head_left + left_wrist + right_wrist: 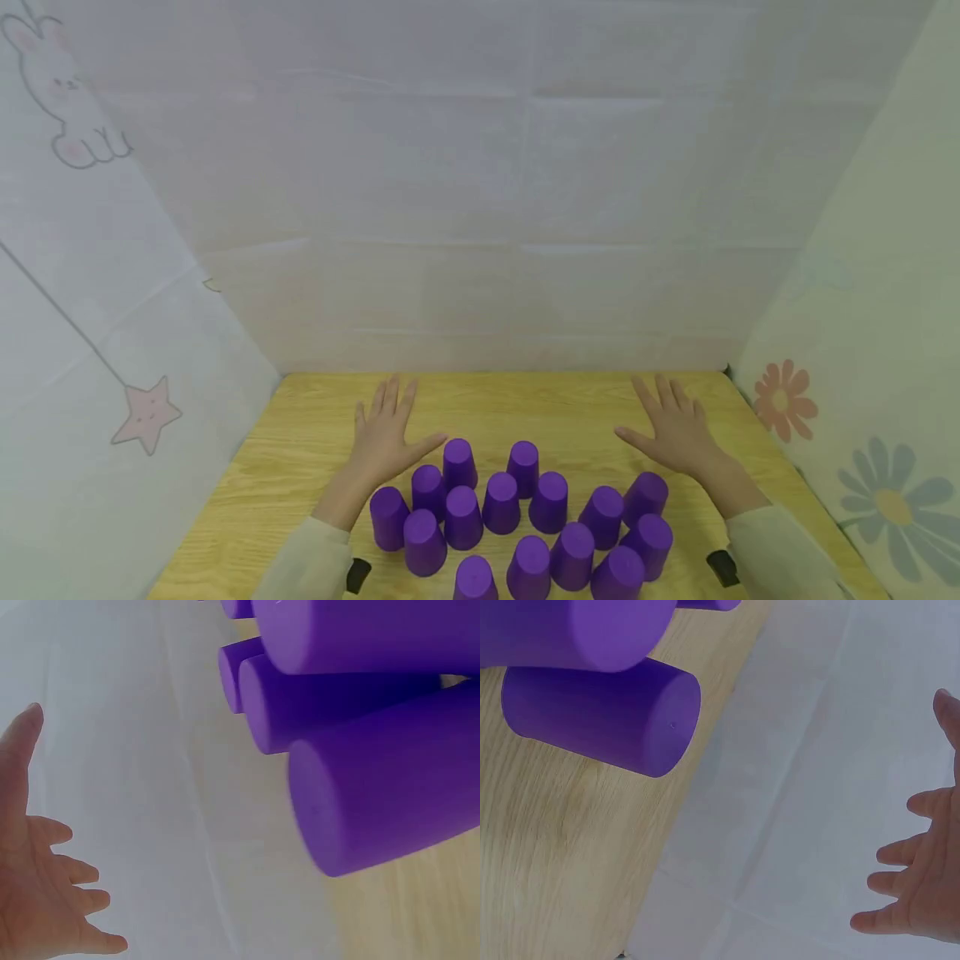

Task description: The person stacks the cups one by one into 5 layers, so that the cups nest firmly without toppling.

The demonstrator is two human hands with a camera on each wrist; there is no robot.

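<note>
Several purple cups [462,518] stand upside down in a loose cluster on the wooden table, bases up. My left hand [384,442] is spread, fingers straight and thumb out, at the cluster's far left; its thumb tip comes close to a back cup [459,465] in the head view. On the other side my right hand [675,433] is spread the same way, beyond the rear right cup [646,498]. Neither hand holds anything. The left wrist view shows a purple cup [390,780] large beside the left hand [45,900]; a cup [600,712] also appears left of the right hand [922,870].
The wooden table [510,400] meets a pale cloth wall [517,208] at its back edge. Printed cloth sides flank it, with a star [146,414] on the left and flowers [785,400] on the right. Dark straps [358,575] show near the sleeves.
</note>
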